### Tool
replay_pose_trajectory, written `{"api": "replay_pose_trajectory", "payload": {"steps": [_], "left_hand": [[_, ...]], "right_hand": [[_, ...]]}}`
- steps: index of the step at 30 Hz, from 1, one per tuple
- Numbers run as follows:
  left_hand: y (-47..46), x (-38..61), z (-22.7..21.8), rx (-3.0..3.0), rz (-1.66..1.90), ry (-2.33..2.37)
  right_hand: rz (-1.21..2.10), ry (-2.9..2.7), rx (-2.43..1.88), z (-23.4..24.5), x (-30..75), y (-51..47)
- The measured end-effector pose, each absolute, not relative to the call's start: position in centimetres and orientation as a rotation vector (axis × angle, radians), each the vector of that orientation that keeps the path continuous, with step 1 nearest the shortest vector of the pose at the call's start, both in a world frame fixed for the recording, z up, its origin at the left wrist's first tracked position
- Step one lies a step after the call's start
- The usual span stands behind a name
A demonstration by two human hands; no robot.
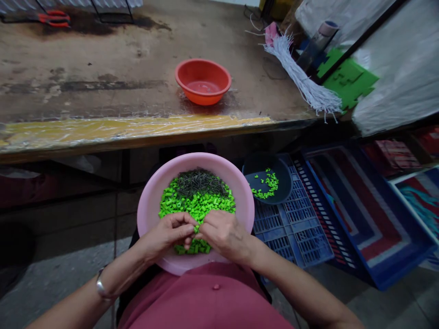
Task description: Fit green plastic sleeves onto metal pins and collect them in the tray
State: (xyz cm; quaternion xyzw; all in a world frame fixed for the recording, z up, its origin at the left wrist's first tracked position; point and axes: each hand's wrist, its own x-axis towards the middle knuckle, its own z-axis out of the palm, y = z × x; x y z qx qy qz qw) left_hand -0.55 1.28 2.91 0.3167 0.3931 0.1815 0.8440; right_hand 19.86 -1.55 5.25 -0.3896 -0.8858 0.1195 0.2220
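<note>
A pink basin (147,201) rests on my lap, holding many small bright green plastic pieces (202,205) that look like short tubes. Toward its far side, a heap of thin dark metal pins (199,183) lies over them. Above the near part of the basin, my left hand (176,230) pinches a green plastic piece (196,228) between thumb and fingertips. My right hand (221,233) is closed beside it, fingertips meeting at the same piece. Whatever the right fingers grip is too small and hidden to make out.
An orange bowl (203,87) stands near the edge of the workbench (113,50). Red-handled scissors (54,18) and a bundle of white cords (302,73) lie farther back. To the right, a dark bowl (265,178) with green pieces sits on a blue crate (298,233).
</note>
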Motion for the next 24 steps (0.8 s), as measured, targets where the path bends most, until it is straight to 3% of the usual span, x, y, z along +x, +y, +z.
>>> {"api": "replay_pose_trajectory", "payload": {"steps": [15,24], "left_hand": [[0.9,-0.4,2.3,0.309,0.388,0.737],[0.4,-0.7,1.8,0.305,0.367,0.688]], "right_hand": [[0.478,-2.395,-0.998,4.7,19.6,-2.0],[0.021,-2.725,-0.821,6.7,19.6,-1.1]]}}
